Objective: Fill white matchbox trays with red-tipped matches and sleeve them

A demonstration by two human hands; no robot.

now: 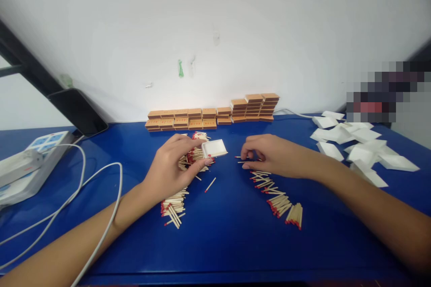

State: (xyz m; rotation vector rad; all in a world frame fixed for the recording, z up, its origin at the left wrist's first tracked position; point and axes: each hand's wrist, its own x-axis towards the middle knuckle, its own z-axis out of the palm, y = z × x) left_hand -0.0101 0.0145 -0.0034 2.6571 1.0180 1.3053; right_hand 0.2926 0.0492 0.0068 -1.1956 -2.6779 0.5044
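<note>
My left hand (175, 161) grips a small white matchbox tray (215, 148) by its left end, thumb in front and fingers behind. A red match head shows at the tray's near left corner. Beneath and around that hand spreads a heap of red-tipped matches (174, 202), partly hidden by it. My right hand (266, 154) is curled low over the blue table, with a couple of matches (238, 157) poking out between thumb and fingers. Below it, a curved row of loose matches (278, 204) runs toward the front. One single match (210, 184) lies between the two groups.
Stacked orange matchboxes (202, 119) line the wall at the back. Folded white paper pieces (363, 143) pile up at the right. On the left are a power strip (43, 166), a leaning black phone (81, 110) and a white cable (119, 179) crossing my left forearm.
</note>
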